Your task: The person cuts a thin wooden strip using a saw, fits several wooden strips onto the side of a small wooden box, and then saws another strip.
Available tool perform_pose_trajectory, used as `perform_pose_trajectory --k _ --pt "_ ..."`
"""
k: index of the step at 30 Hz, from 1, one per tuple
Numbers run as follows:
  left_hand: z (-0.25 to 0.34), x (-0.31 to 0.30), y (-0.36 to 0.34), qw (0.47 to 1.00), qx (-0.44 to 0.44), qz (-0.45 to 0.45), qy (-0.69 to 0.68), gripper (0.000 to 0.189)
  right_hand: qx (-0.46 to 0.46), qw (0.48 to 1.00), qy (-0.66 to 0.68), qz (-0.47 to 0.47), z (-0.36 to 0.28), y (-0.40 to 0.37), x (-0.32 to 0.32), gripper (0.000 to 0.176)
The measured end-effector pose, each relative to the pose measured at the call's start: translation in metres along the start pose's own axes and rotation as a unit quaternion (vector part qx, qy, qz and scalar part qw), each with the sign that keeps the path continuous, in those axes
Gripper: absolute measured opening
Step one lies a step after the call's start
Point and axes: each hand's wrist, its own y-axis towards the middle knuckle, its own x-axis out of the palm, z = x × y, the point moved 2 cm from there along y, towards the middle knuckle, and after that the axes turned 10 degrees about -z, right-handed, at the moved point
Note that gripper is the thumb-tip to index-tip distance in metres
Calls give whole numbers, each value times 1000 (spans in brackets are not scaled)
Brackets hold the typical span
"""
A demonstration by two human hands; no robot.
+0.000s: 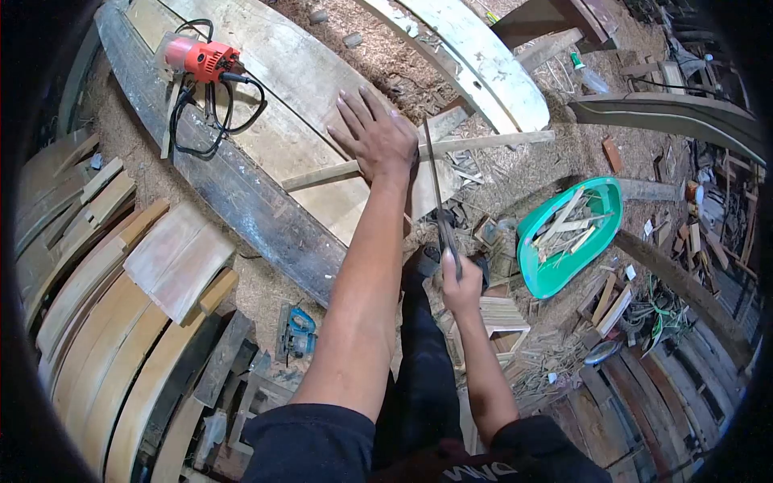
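My left hand [377, 138] lies with spread fingers on a thin wooden strip [322, 175] and the wide boards beneath it. The strip runs across the boards and sticks out to the right. In my right hand [462, 283] is the handle of a handsaw [439, 189], its long blade pointing away from me. The blade crosses the strip just right of my left hand; whether it has cut in cannot be seen. The wide wooden boards [266, 60] lie side by side under my left hand.
An orange power tool [211, 61] with a black cord rests on the boards at upper left. A green tub [527, 262] of wood scraps stands at right. A blue power tool [301, 332] lies on the ground. Stacked curved planks [121, 346] fill the lower left.
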Motion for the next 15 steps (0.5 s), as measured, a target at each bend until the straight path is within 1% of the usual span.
perform_pose_trajectory --k 2,3,5,8,10,12,14,15 --pt "1 -2 1 1000 -2 -1 -2 67 -24 999 -22 4 -20 42 6 38" --pt "0 1 2 1000 -3 11 0 67 -14 1000 -4 -2 -24 50 4 37" --pt "-1 2 1 1000 -3 6 4 66 6 999 33 -14 -30 59 -4 36" --pt "2 -5 0 1000 10 -2 -10 67 -53 998 -23 19 2 -2 -4 36" --pt "0 -7 2 1000 11 13 -4 68 20 996 85 7 -1 -19 -1 34" --pt "0 -4 -1 1000 5 4 -11 69 -18 1000 -5 -8 -5 7 -1 37" --pt "0 -2 1 1000 4 4 -8 69 -30 999 0 -15 -25 55 1 39" --pt "0 -2 1 1000 4 -1 -4 69 -20 1000 2 -16 -26 52 -1 39"
